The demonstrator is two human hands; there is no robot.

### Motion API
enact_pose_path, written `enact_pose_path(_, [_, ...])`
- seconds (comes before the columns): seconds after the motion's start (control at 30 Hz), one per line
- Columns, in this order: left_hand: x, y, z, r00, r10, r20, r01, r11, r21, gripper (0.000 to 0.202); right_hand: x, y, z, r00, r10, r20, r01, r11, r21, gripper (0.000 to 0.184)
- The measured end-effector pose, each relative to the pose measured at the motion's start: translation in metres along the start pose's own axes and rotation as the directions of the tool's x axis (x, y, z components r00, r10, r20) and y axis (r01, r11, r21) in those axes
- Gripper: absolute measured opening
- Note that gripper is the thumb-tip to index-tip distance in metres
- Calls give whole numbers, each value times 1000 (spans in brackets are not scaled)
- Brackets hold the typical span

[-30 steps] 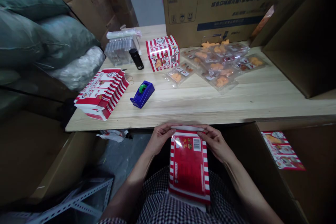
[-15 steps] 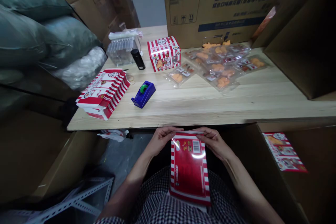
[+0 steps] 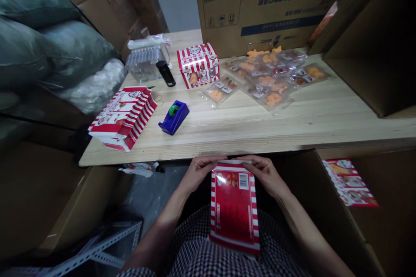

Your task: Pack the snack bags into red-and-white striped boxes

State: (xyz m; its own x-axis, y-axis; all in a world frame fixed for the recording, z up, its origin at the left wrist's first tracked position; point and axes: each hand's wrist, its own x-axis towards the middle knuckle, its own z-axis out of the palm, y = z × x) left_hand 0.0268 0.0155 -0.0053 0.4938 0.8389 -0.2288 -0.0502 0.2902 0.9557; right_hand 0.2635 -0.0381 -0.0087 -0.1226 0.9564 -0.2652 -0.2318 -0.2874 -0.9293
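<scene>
Over my lap, below the table's front edge, lies a red carton with white-striped edges, its barcode side facing up. My left hand pinches its far left corner, thumb on top. At the far right corner my right hand grips the same carton between thumb and fingers. The carton's underside and the fingers beneath it are hidden. Past the hands, on the table, stands a blue tape dispenser with a green core. Folded striped cartons lie stacked to its left.
An assembled striped box stands behind, near a black cylinder and a clear plastic container. Several clear packets with orange pieces are heaped to the right. Large cardboard boxes border the back and right. Stuffed bags crowd the left.
The view has shifted slightly, so the table and its items sit a little further left. Both hands keep the carton's far corners with almost no movement.
</scene>
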Motion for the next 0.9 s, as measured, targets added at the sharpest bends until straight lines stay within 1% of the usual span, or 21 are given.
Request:
enact_pose_path(0.13, [5,5,3,1000,-2,26,3,999,-53,32,8,0,5,999,11,-33,-9,998,70,29])
enact_pose_path(0.2, [6,6,3,1000,-3,31,5,998,-61,31,10,0,7,999,-13,-29,15,997,74,25])
enact_pose_path(0.3, [3,7,1,999,21,27,-20,1000,-6,24,8,-1,5,996,-92,10,91,995,34,14])
enact_pose_path(0.37, [0,9,0,998,51,21,-52,998,31,20,4,-5,1,990,-117,75,118,993,-6,15])
enact_pose_path(0.43, [-4,11,-1,996,72,45,-75,995,60,21,-1,-10,-3,983,-87,160,96,994,-53,21])
enact_pose_path(0.5, [-8,14,-1,991,76,106,-86,992,94,25,-6,-14,-6,975,-19,220,37,997,-75,27])
enact_pose_path(0.57, [-11,16,0,989,69,134,-86,988,129,28,-10,-17,-7,975,21,221,-9,998,-56,30])
enact_pose_path(0.63, [-13,19,3,994,58,94,-73,985,159,29,-12,-20,-6,981,15,193,-7,999,-42,31])
enact_pose_path(0.7, [-13,24,7,997,39,68,-50,984,170,29,-12,-24,-6,983,12,184,3,997,-81,33])
enact_pose_path(0.8, [-9,37,8,992,10,122,-37,975,220,35,-9,-36,-8,972,74,225,-33,983,-182,36])
enact_pose_path(0.9, [-2,49,6,987,0,158,-55,936,349,33,-3,-47,-11,952,122,280,-69,979,-192,36])
